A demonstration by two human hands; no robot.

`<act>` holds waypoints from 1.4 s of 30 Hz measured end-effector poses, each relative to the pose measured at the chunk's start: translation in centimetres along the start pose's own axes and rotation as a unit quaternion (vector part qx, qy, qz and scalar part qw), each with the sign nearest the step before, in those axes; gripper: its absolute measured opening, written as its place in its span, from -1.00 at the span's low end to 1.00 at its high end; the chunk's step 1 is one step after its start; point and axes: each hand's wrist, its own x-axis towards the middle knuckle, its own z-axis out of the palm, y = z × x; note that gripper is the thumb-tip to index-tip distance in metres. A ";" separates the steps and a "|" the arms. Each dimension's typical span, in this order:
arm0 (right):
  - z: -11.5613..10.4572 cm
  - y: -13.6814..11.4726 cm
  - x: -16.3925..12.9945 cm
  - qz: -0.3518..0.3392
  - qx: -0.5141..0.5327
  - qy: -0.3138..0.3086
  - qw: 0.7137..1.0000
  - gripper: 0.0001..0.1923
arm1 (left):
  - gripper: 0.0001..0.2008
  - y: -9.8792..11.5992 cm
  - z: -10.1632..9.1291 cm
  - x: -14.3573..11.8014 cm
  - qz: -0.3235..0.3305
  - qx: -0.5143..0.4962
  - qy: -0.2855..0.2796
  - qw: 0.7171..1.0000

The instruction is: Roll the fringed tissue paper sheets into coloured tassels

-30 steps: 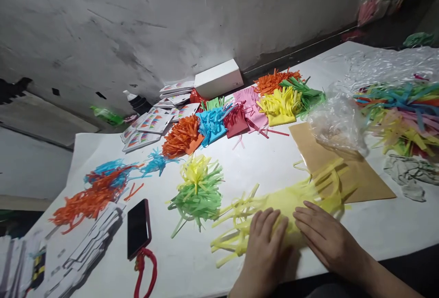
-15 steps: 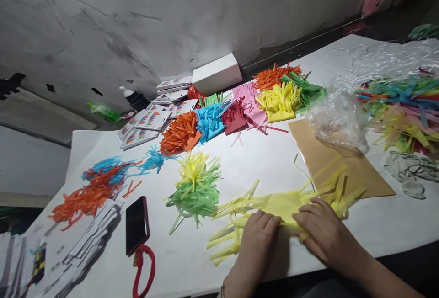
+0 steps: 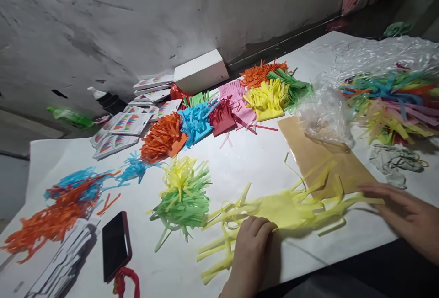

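- While the left hand (image 3: 247, 247) pressed its curled fingers down on the near edge of the yellow fringed paper (image 3: 281, 209), the wrist ran out of the bottom of the view, and whether it pinched the paper or only pinned it could not be told.
- The right hand (image 3: 404, 213) lay flat and open, holding nothing, its fingertips at the paper's far strips; the forearm was cut off at the right edge.
- The paper lay spread near the front edge of the white table (image 3: 260, 161), partly over a brown card (image 3: 318, 161).
- A clear plastic bag (image 3: 325, 115) blurred the coloured strips (image 3: 391, 101) behind it.
- A green and yellow tuft (image 3: 181, 195) sat just left of the paper, a phone (image 3: 115, 245) further left.
- Behind rose a scuffed grey wall (image 3: 154, 19), with a white box (image 3: 200, 71) against it.
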 end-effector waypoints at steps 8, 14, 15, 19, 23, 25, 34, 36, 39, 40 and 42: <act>4.4 -10.5 0.0 -0.348 0.037 -0.126 0.928 -0.57 | -0.81 0.9 0.5 0.0 0.024 0.033 0.021 0.999; 7.2 -11.5 -0.4 -0.291 0.163 -0.166 0.928 -0.74 | -0.80 1.1 0.3 -1.6 -0.015 -0.014 0.018 1.000; 7.2 -11.2 -0.3 -0.273 0.157 -0.171 0.933 -0.78 | -0.81 1.2 0.3 -1.6 -0.044 -0.018 0.012 0.999; 8.0 -11.3 -0.1 -0.204 0.060 -0.132 0.968 -0.75 | -0.80 1.3 0.1 0.6 -0.193 0.054 -0.060 0.978; 9.5 -12.4 0.4 -0.174 -0.003 -0.104 0.979 -0.70 | -0.81 1.2 0.2 3.8 -0.261 0.109 -0.091 0.955; 9.7 -12.7 0.8 -0.168 -0.030 -0.095 0.981 -0.68 | -0.84 1.1 0.2 4.8 -0.279 0.124 -0.100 0.947; 9.2 -13.2 -0.6 -0.274 0.001 -0.063 0.960 -0.73 | -0.89 0.9 -0.1 5.4 -0.282 0.131 -0.121 0.943; 9.7 -13.4 -1.3 -0.318 0.022 -0.086 0.944 -0.71 | -0.89 0.7 -0.3 5.2 -0.265 0.124 -0.120 0.949; 10.2 -13.5 -1.7 -0.320 0.019 -0.090 0.943 -0.66 | -0.84 -0.5 -1.5 4.8 -0.232 0.107 -0.110 0.960; 10.2 -13.5 -1.7 -0.323 0.020 -0.084 0.942 -0.65 | -0.80 -1.1 -2.2 4.6 -0.225 0.103 -0.100 0.964; 10.3 -13.3 -1.5 -0.328 0.026 -0.070 0.942 -0.64 | -0.76 -2.6 -4.0 4.0 -0.219 0.100 -0.071 0.968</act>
